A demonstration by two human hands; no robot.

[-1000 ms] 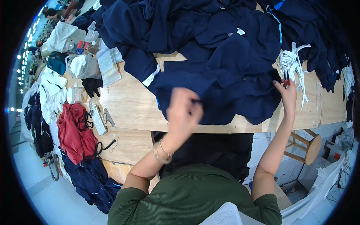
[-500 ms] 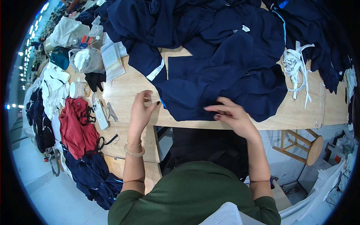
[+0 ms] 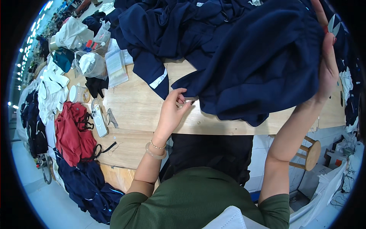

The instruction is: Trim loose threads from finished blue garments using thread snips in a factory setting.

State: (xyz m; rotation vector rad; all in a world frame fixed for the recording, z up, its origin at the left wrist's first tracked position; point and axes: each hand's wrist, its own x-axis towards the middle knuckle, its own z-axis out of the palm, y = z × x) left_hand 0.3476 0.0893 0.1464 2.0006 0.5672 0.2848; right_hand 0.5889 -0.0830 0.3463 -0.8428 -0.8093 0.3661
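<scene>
Your wooden worktop (image 3: 141,110) fills the middle of the frame, with a heap of navy clothing (image 3: 183,26) piled along its far edge at the top. The largest single piece is the navy garment (image 3: 259,68) you are handling; it spreads from the centre to the upper right and its lower fold hangs over the near edge of the worktop. Its long axis runs from your left hand up to your right hand.

Your left hand (image 3: 172,110), centre frame, pinches the garment's lower left corner between thumb and fingers, resting on the wood. It is the nearer hand. Your right hand (image 3: 327,57), at the upper right, grips the garment's far edge and also holds small thread snips (image 3: 334,26), blades upward.

Half a second earlier the garment lay flat, your right hand was spread on it near the centre, and your left hand was at its left edge. Now the right side is lifted high.

At the left lie a red garment (image 3: 72,129) and a phone (image 3: 100,120).
</scene>
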